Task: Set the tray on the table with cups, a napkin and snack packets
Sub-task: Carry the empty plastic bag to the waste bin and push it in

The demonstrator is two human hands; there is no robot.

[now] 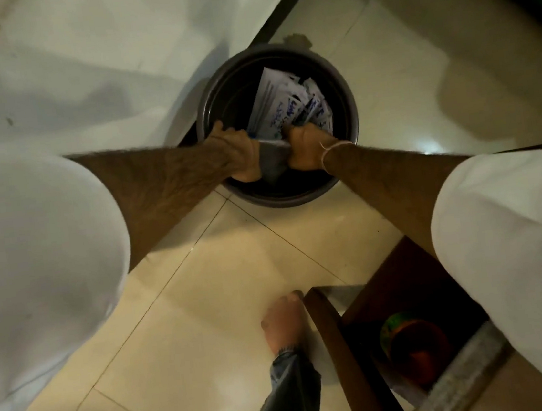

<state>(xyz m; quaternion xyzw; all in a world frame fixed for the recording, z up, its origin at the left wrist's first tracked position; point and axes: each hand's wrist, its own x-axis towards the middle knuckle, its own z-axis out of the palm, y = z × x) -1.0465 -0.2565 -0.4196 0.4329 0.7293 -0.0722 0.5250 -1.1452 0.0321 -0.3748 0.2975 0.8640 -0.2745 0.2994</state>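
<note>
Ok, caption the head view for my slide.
Both hands, left and right, grip a grey sheet over a round bin holding white packets.

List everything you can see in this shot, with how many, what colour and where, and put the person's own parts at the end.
Bin: one, dark grey, round, on the floor at centre.
Packets: several, white with blue print, inside the bin.
Grey item: one, held between both hands over the bin; what it is I cannot tell.
Floor: cream glossy tiles.
White cloth: upper left, beside the bin.
Wooden furniture: brown, lower right.
Pot: one, orange with green, in the furniture.
Left hand: on the grey item.
Right hand: on it too; pale band at wrist.
Sleeves: two, white.
Foot: one, bare, bottom centre.
</note>
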